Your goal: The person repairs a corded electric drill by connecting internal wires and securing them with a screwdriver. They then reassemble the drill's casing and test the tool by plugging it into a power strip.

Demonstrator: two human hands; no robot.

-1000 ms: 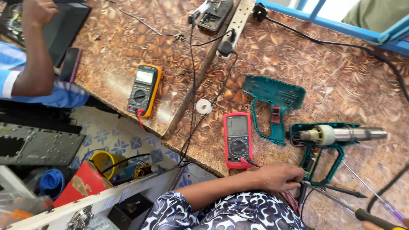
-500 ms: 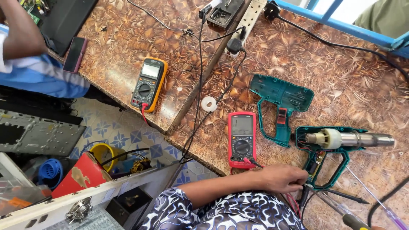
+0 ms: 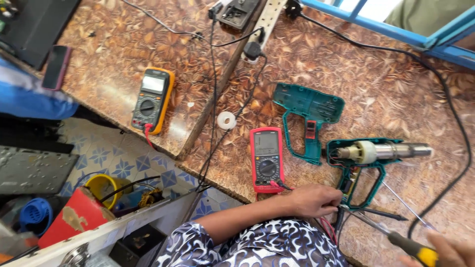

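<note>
An opened teal heat gun (image 3: 368, 163) lies on the brown patterned table (image 3: 346, 64), its motor and metal nozzle exposed. The gun's loose teal shell half (image 3: 309, 111) rests to its left. My left hand (image 3: 311, 200) sits at the base of the gun's handle, fingers closed on the red and black test leads coming from the red multimeter (image 3: 267, 158). At the bottom right corner, my right hand (image 3: 448, 252) grips a screwdriver (image 3: 396, 237) with a yellow and black handle, its shaft pointing toward the gun's handle.
A yellow multimeter (image 3: 152, 99) lies on a second table to the left, with a white tape roll (image 3: 226, 120) near the gap. A power strip (image 3: 264, 22) and black cables cross the tabletop. Another person's blue sleeve (image 3: 29, 96), a phone (image 3: 55, 66) and floor clutter are at left.
The view has shifted down and left. My right hand with the screwdriver has come into view at the bottom right. My left hand stays at the gun's handle.
</note>
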